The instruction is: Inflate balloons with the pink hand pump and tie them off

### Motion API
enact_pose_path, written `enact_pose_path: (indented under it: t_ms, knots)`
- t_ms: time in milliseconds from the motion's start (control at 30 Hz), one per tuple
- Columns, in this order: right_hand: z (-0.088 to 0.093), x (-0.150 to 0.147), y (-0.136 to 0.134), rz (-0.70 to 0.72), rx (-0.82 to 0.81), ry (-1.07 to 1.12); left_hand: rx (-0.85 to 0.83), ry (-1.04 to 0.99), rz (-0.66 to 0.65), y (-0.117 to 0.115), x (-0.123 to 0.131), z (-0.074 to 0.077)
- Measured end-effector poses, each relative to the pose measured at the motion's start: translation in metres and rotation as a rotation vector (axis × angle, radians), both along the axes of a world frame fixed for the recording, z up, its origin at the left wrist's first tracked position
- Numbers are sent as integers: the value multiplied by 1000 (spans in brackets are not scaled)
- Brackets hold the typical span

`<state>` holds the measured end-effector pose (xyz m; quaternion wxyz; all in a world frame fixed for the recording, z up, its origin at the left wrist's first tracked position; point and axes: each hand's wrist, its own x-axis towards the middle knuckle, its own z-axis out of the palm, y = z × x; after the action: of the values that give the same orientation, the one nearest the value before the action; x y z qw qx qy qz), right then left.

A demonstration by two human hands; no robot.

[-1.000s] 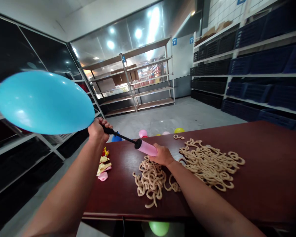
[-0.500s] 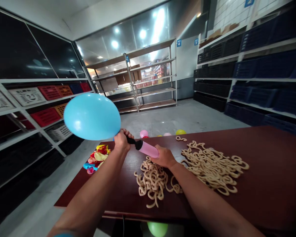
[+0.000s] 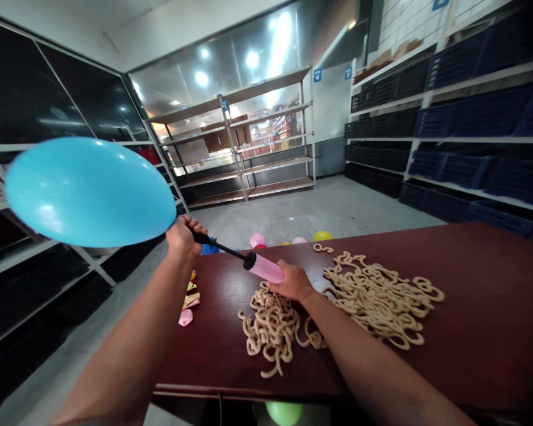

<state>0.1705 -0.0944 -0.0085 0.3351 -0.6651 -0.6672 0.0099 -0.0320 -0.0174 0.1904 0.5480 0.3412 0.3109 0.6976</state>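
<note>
Fingers (image 3: pixel 196 224) of the left hand (image 3: pixel 180 238) are curled round the black end of a pink pump (image 3: pixel 266 269), right where a large, blown-up blue balloon (image 3: pixel 91 192) begins; its neck is hidden in the grip. Right-hand (image 3: pixel 294 281) fingers wrap the lower part of the pink barrel, above the tabletop (image 3: pixel 484 284) and nearer its far edge than its near one, and a black rod (image 3: pixel 231 251) shows between barrel and left hand. The balloon is up in the air, out past the tabletop's far left part. It should be very light yet bulky, with a taut, thin, slippery skin that could burst on anything sharp; the neck looks the safest place to hold it (its broad sides would likely squeak and slide away). The pump seems light, stiff and smooth, best gripped firmly round the barrel. Just below the right hand, a heap of curly tan strands (image 3: pixel 270 322) lies towards the tabletop's near edge; limp, uninflated balloons (image 3: pixel 185 318) peek out beside the left forearm.
</note>
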Motion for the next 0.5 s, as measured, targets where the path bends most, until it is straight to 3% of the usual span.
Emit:
enact_pose_path:
  t_ms: [267,367,500]
  knots:
    - [0,-1,-2,-1,-17,-34,-120,-26,-91,-16,55,-63]
    - [1,-1,-3,14,3,-41,-123,-34,-95,-20,57,-68]
    - [2,-1,-2,33,23,-40,-113,-34,-83,-17,38,-53]
